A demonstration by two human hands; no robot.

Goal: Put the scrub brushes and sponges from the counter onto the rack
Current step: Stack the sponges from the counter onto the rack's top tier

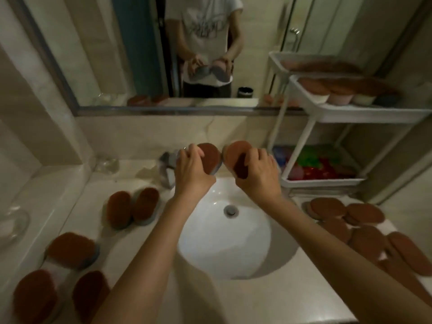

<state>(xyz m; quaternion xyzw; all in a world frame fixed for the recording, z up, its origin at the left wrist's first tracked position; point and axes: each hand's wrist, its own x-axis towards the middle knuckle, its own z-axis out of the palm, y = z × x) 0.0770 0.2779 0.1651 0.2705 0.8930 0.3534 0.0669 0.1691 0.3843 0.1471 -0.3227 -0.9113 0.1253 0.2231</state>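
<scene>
Left hand (190, 163) closed around a grey-backed brush (210, 157), bristles facing up and toward the camera. Right hand (256, 170) clamped on a pink-backed brush (237, 157), fingers curled over its near edge. Both brushes tilted, rims almost touching between the hands, raised over the far lip of the sink (224, 232). Just left of the left hand, partly hidden behind it, the tap (167, 169).

Right of the right hand, near: the white rack (350, 113), its lower tray rim at about hand height, coloured items inside. Up and right, the top tray with four brushes (336, 90) along its front edge; open room behind them hard to judge through blur.

Below the right forearm, a crowded overlapping pile of brushes (364, 230) reaching the counter's right edge. Below and left of the left hand, a pair of brushes (133, 208) side by side, then three more (70, 251) toward the near left corner, spaced apart. Glass dish (14, 223) at far left.

Clear air over the basin under both forearms.
</scene>
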